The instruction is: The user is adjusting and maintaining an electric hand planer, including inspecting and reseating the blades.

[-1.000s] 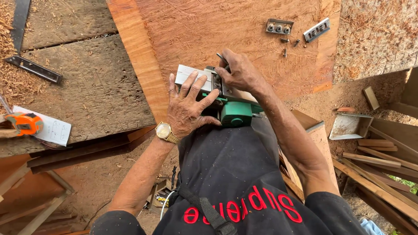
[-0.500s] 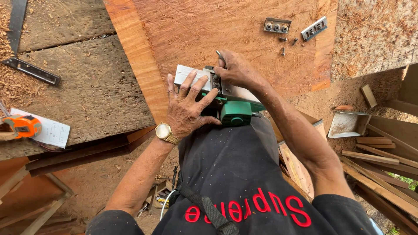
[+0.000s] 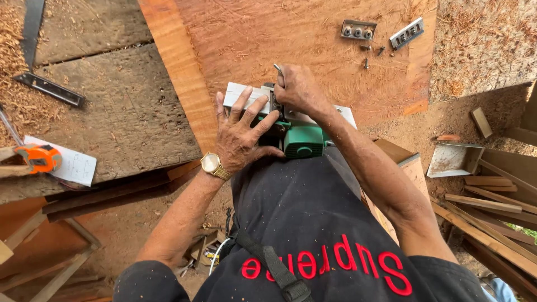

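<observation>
While wood shavings are lying across the workbench (image 3: pixel 112 112), a person in a black apron (image 3: pixel 313 235) is bending over a green electric planer (image 3: pixel 296 134) turned upside down on a reddish plank (image 3: pixel 291 33), seen from the head camera. The left hand (image 3: pixel 240 134), wearing a gold wristwatch (image 3: pixel 212 165), is pressing down on the planer's metal sole with fingers spread flat, not clenched. The right hand (image 3: pixel 299 89) is gripping a small metal tool (image 3: pixel 278 70) whose tip is sticking up at twelve o'clock from the fist, closed tight over the planer's middle. The planer is sitting at the near edge of the plank, touching the person's apron at six o'clock.

At one o'clock from the hands, two metal blade holders (image 3: pixel 380 29) and a few loose screws (image 3: pixel 369 53) are resting on the plank. At nine o'clock, an orange tape measure (image 3: pixel 39 158) is lying on a sheet of paper (image 3: pixel 72 165). At ten o'clock, a dark metal bar (image 3: pixel 49 89) is lying on the bench. At three o'clock, a metal tray (image 3: pixel 453 159) and wood offcuts (image 3: pixel 492 196) are sitting on the ground.
</observation>
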